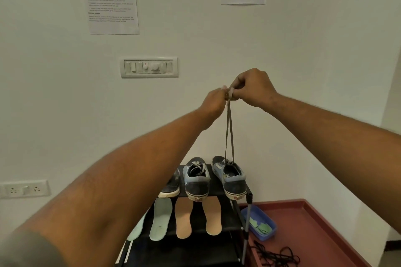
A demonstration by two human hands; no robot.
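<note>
High above the shoe rack (214,187), your left hand (213,102) and right hand (252,89) meet, knuckles almost touching. Both pinch the upper ends of the grey shoelace (229,132) between curled fingers and thumb. Directly below your hands, the lace hangs in two taut strands, close together. They run down to the blue sneaker (230,176) at the right end of the rack's top shelf, well below your grip. You touch only the lace, not the shoe. A second blue sneaker (196,178) stands just beside it on the left, and a dark shoe (172,184) stands further left. On the shelf under them lie two tan insoles (183,219) and pale green insoles (160,219). A blue tray (260,222) and loose black laces (275,256) lie on the red floor to the right.
</note>
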